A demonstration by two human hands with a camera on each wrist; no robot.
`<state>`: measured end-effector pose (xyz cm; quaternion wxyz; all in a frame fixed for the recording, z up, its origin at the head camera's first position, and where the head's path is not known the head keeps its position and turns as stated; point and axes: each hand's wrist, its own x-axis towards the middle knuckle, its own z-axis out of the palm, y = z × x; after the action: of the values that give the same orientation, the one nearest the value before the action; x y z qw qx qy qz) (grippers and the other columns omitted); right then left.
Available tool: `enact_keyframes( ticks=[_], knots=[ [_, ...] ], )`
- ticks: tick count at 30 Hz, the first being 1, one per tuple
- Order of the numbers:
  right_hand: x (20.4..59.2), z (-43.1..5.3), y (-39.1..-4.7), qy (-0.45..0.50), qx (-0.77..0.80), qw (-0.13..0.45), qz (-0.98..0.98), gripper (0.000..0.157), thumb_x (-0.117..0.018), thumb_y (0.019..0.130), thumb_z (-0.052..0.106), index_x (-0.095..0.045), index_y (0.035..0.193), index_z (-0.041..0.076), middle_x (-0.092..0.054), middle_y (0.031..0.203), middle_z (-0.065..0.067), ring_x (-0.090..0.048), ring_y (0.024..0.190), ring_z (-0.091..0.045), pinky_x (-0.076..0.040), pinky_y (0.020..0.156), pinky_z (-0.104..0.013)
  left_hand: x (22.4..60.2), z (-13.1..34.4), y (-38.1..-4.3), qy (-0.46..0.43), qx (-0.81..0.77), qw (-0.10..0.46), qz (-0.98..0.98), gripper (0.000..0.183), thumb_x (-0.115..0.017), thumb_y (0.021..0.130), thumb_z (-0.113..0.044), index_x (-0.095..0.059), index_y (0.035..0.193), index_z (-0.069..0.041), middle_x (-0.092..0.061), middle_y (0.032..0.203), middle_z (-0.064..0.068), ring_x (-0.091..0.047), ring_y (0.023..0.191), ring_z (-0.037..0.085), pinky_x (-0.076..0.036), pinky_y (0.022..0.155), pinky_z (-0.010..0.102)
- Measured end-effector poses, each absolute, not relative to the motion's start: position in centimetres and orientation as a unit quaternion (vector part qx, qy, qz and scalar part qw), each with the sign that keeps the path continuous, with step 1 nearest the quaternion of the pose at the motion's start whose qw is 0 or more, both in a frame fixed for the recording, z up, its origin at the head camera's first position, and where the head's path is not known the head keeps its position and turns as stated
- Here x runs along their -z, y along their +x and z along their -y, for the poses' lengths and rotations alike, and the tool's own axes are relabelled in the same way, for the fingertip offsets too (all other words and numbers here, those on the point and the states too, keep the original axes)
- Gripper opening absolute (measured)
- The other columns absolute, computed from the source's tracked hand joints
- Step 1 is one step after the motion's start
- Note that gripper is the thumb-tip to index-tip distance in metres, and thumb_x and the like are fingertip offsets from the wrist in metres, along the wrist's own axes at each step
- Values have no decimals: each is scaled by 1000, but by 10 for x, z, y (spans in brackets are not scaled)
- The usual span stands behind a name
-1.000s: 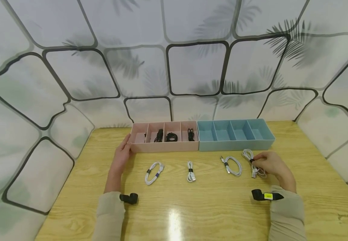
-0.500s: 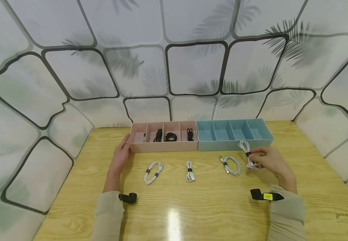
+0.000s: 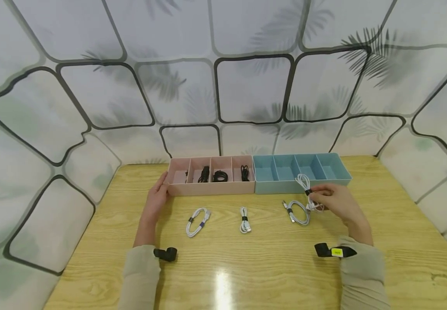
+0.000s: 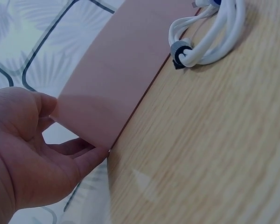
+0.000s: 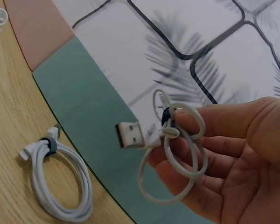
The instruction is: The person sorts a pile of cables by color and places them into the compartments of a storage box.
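My right hand [image 3: 337,204] pinches a coiled white USB cable [image 5: 196,154], tied with a black strap, raised in front of the blue divided box [image 3: 297,187]. Its USB-A plug [image 5: 129,135] points away from the fingers. Below it a second white cable coil [image 3: 300,213] lies on the table, partly behind the held one. At the far left, my left hand [image 3: 155,202] touches the left end of the pink divided box [image 3: 211,189] with its fingers against the end wall. Nothing is held inside that hand.
Two more white cables, a looped one [image 3: 197,222] and a short bundle [image 3: 245,220], lie before the pink box. Black cables [image 3: 220,176] sit in the pink compartments. A patterned curtain [image 3: 254,90] rises behind the wooden table [image 3: 269,267].
My right hand has lifted the white USB cable off the table and carried it left and towards the blue box. The left hand stays at the pink box.
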<state>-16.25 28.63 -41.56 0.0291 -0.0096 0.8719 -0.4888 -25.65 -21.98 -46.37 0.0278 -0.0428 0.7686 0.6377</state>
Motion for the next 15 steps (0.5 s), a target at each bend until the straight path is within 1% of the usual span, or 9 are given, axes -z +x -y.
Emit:
enact_keyframes(
  ticks=[4,7,11,15],
  knots=[
    [410,-276,-173,-2,498,15,-867,49,-64,98,28,-56,132,-7,-69,109,-18,-66,79,-11,-59,71,-36,464,220,-258,-40,-638,28,-769,51,-33,108,-22,-27,158,-20,-18,165,6,-25,147,25,-32,116,45],
    [406,-267,-184,12,505,1,-863,49,-65,97,30,-57,132,-4,-70,112,-17,-64,81,-8,-58,71,-31,466,222,-258,-34,-633,26,-773,51,-33,108,-22,-26,159,-21,-17,165,5,-21,148,24,-29,118,43],
    [400,-255,-202,30,511,-8,-859,48,-65,96,31,-59,132,-1,-70,112,-14,-64,80,-8,-57,71,-28,467,224,-260,-30,-623,25,-781,51,-33,108,-22,-26,159,-22,-18,165,5,-18,149,23,-26,119,42],
    [397,-247,-218,46,525,4,-850,48,-65,96,32,-58,133,1,-69,113,-12,-65,82,-12,-57,76,-31,466,223,-259,-30,-620,25,-784,51,-34,107,-22,-27,158,-21,-19,164,5,-18,149,24,-27,119,43]
  ],
)
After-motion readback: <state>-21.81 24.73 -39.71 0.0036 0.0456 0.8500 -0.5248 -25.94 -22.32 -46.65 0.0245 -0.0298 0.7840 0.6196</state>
